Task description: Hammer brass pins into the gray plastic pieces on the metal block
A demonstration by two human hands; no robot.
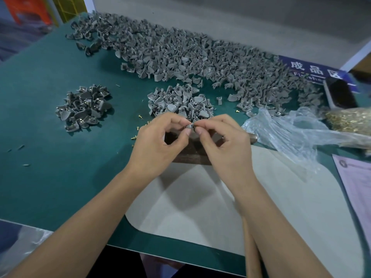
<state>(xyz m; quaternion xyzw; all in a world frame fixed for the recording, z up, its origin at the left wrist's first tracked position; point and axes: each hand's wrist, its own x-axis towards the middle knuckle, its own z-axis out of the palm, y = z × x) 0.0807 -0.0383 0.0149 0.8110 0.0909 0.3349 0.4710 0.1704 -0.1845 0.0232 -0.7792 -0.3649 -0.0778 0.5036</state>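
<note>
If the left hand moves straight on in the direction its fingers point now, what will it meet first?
Most likely the right hand. The left hand points its fingers rightward, and both hands pinch one gray plastic piece between them, above the metal block. The fingertips already almost touch, though depth is hard to judge.

Factory assembly bench; heaped gray parts [180, 53]

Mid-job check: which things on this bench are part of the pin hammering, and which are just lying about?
In the job: left hand and right hand pinching a gray piece; metal block; near pile; loose pins; pin bag.

Lying about: blue sign; black box; paper sheet.
</note>
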